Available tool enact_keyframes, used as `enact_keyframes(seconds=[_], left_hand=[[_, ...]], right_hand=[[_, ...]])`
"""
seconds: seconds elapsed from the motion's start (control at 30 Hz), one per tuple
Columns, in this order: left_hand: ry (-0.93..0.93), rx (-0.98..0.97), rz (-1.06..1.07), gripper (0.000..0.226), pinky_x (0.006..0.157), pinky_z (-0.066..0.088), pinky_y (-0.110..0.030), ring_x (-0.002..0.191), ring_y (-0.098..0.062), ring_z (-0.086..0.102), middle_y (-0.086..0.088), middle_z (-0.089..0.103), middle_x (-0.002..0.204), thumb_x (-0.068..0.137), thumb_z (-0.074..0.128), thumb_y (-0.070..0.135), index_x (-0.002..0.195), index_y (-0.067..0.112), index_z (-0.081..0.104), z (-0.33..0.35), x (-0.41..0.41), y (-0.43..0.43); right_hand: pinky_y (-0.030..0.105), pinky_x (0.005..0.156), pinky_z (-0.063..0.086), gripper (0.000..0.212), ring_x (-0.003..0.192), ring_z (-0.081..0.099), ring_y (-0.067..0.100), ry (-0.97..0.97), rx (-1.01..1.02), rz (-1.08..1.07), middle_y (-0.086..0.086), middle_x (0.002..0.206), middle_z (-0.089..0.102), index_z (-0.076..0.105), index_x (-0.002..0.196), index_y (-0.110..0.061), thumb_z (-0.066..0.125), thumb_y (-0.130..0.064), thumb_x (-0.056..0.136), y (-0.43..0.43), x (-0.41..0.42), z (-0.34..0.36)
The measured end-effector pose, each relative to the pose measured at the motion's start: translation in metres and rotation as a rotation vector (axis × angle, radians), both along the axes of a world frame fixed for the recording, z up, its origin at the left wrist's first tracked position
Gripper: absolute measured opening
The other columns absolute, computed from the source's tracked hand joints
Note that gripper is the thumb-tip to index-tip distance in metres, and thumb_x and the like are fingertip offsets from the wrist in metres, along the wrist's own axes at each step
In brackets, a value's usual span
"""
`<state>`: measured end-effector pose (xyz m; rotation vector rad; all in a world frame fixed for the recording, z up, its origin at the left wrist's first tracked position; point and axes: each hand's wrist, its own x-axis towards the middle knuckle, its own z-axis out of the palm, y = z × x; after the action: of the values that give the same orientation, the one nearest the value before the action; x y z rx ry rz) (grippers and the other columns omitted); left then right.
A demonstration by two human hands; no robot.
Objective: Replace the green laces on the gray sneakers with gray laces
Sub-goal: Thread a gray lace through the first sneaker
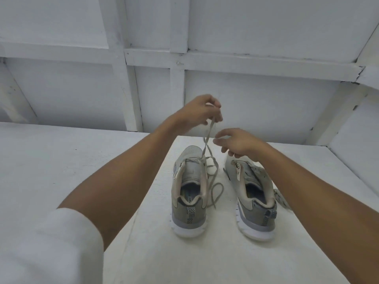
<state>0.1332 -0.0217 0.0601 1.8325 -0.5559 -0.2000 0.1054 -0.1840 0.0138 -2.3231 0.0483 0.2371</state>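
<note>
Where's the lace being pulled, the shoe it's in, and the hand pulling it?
lace (209, 133): head view, raised strand below the fingers.
left sneaker (184, 216): head view, heel.
left hand (200, 109): head view, back of hand.

From here I see both bare forearms reaching forward from the near side toward the far edge of the bench (184, 263). The left hand (202, 110) is the higher one, with the wrist lifted and the thumb and fingertips pinching a lace (208, 138) that runs taut below it. The right hand (235, 143) sits lower and just to the right, palm down, fingers loosely bent and spread, holding nothing. Its fingertips come just beside the lace, and I cannot tell if they touch. A white sleeve (51, 242) covers the left upper arm, bunched above the elbow.
</note>
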Motion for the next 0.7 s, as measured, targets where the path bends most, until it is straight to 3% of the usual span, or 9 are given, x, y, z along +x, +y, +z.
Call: enact_keyframes(seconds=[0.1,0.2,0.4,0.5,0.6,0.7], left_hand=[[-0.067,-0.002,-0.043,0.019,0.071,0.043,-0.029,0.081,-0.016,0.062,-0.003,0.071,0.083,0.084,0.057,0.009,0.102,0.014,0.052,0.019,-0.013,0.002],[-0.133,0.019,-0.065,0.019,0.069,0.046,-0.025,0.077,-0.014,0.065,-0.002,0.07,0.084,0.088,0.058,0.005,0.105,0.012,0.053,0.026,-0.025,0.0],[-0.222,-0.008,-0.062,0.023,0.079,0.053,-0.035,0.079,-0.026,0.07,-0.007,0.073,0.094,0.088,0.061,0.005,0.11,0.009,0.055,0.032,-0.047,0.001],[-0.26,0.017,-0.097,0.023,0.085,0.055,-0.042,0.074,-0.026,0.07,-0.009,0.073,0.086,0.089,0.062,0.004,0.111,0.007,0.058,0.03,-0.065,0.006],[-0.25,0.093,-0.154,0.02,0.085,0.053,-0.053,0.08,-0.035,0.069,-0.012,0.073,0.082,0.089,0.064,0.009,0.108,0.012,0.061,0.017,-0.083,0.018],[-0.21,0.181,-0.204,0.019,0.09,0.053,-0.041,0.089,-0.019,0.071,-0.001,0.075,0.086,0.091,0.064,0.012,0.109,0.016,0.061,-0.003,-0.102,0.026]], right_hand=[[0.024,0.056,0.041,0.021,0.058,0.055,0.012,-0.036,0.059,-0.003,0.0,0.083,0.07,0.064,0.111,-0.023,0.052,-0.032,0.096,-0.003,0.007,0.004],[0.024,0.056,0.041,0.021,0.058,0.055,0.013,0.048,0.27,0.073,0.004,0.084,0.069,0.06,0.117,-0.025,0.054,-0.027,0.096,-0.006,0.011,0.009],[0.026,0.065,0.051,0.029,0.069,0.065,0.02,0.318,0.243,0.146,0.013,0.092,0.067,0.06,0.109,-0.001,0.047,-0.024,0.099,0.003,0.017,0.005],[0.025,0.066,0.053,0.023,0.073,0.064,0.02,0.231,0.235,0.075,0.014,0.096,0.063,0.057,0.112,0.005,0.05,-0.011,0.098,-0.001,0.022,-0.001],[0.027,0.063,0.054,0.018,0.074,0.063,0.02,0.169,0.213,0.025,0.014,0.096,0.058,0.056,0.104,0.003,0.041,0.006,0.095,-0.011,0.028,0.004],[0.029,0.06,0.056,0.033,0.076,0.066,0.023,0.125,0.234,-0.089,0.019,0.1,0.059,0.057,0.107,0.006,0.031,0.015,0.089,-0.022,0.035,0.013]])
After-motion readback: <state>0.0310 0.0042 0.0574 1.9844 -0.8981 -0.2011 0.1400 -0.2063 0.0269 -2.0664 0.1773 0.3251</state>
